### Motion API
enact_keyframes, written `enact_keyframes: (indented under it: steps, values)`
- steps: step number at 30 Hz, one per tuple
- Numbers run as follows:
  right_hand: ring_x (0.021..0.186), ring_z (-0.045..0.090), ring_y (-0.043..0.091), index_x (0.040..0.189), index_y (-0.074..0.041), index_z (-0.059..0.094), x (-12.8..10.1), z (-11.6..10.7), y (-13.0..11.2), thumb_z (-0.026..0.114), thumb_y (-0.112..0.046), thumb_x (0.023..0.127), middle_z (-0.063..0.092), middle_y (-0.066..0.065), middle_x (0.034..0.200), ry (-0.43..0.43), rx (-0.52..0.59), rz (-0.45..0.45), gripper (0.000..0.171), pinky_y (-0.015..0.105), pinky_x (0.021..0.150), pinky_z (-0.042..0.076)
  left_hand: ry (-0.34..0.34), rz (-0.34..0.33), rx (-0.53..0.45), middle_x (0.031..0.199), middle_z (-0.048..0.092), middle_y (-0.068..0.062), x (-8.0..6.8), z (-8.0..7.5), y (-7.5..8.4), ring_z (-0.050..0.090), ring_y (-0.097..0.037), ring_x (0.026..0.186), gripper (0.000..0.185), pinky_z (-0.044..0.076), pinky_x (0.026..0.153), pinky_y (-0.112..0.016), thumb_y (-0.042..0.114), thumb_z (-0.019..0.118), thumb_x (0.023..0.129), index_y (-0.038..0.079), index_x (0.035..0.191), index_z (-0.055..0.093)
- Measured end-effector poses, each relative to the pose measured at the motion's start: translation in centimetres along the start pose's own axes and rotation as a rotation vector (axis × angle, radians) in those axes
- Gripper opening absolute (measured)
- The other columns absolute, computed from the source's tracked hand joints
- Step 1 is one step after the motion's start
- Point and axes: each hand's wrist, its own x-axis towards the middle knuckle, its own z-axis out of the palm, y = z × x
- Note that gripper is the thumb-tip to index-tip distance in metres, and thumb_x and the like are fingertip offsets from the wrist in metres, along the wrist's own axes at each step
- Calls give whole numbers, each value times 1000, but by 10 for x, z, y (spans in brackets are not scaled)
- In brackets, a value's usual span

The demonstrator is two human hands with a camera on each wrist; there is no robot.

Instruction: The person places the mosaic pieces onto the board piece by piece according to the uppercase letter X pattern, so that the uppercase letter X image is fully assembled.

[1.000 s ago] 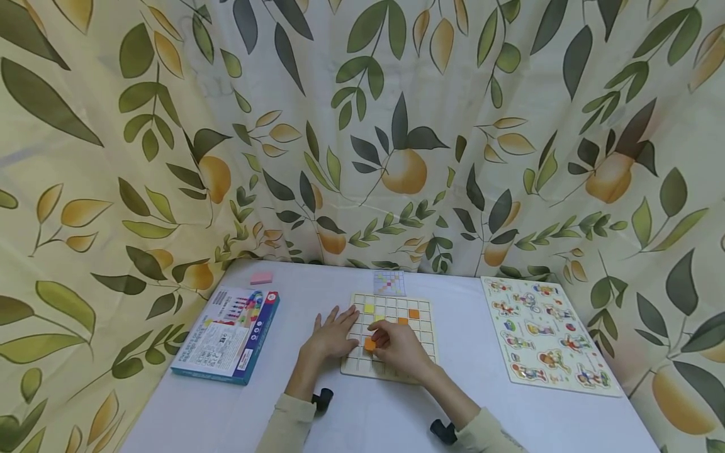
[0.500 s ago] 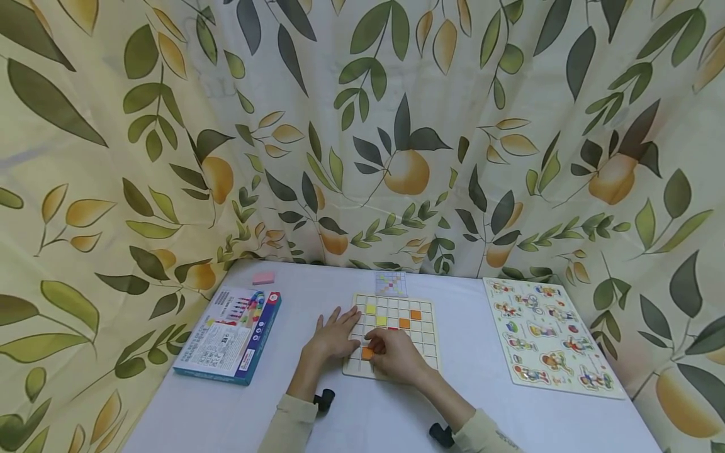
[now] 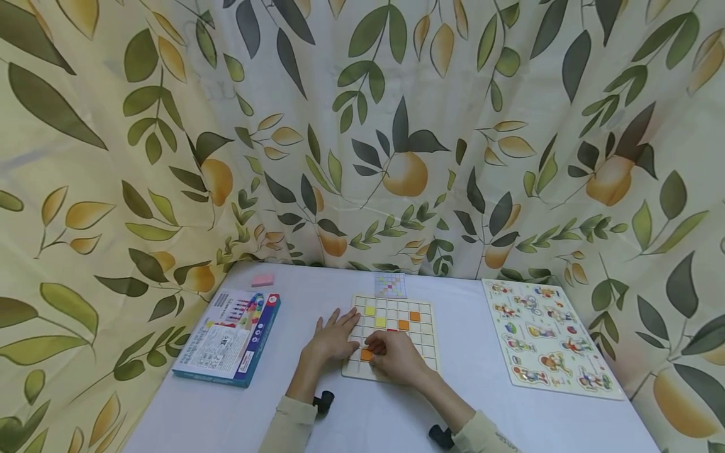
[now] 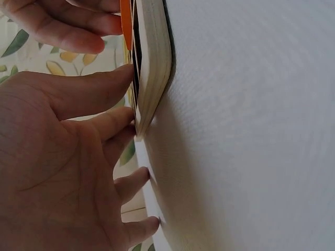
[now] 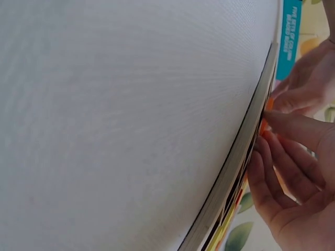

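Note:
A cream grid board [image 3: 427, 346] lies mid-table, with square tiles set in some cells. My right hand [image 3: 399, 357] is over its lower part, thumb and curled fingers at an orange tile [image 3: 367, 355] that lies flat near the lower left corner. In the right wrist view, the thumb and fingers sit on either side of that orange tile [image 5: 264, 124]. My left hand [image 3: 331, 340] spreads over the board's left edge, its thumb on the rim in the left wrist view. Two yellow tiles [image 3: 370, 311] and two more orange tiles [image 3: 415, 316] show farther up; a red one is partly hidden.
A small pattern card [image 3: 390, 285] lies behind the board. To the left are a blue-edged box [image 3: 226, 336] and a pink block [image 3: 262, 280]. A picture puzzle board [image 3: 549, 340] lies at the right. A leaf-print curtain [image 3: 362, 157] hangs behind the table.
The orange tile in my right hand was tilted above the board and has come down flat onto it. My left hand has stayed in place.

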Motion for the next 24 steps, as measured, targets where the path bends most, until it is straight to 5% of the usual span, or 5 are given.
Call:
enact_keyframes:
  steps: [24]
  values:
    - [84, 69, 8, 112, -6, 76, -11, -7, 5, 80, -9, 92, 76, 0, 98, 76, 22, 46, 21, 25, 75, 59, 5, 13, 1, 172, 29, 2, -1, 3, -7, 17, -35, 160, 70, 13, 123, -70, 41, 62, 101, 17, 162, 39]
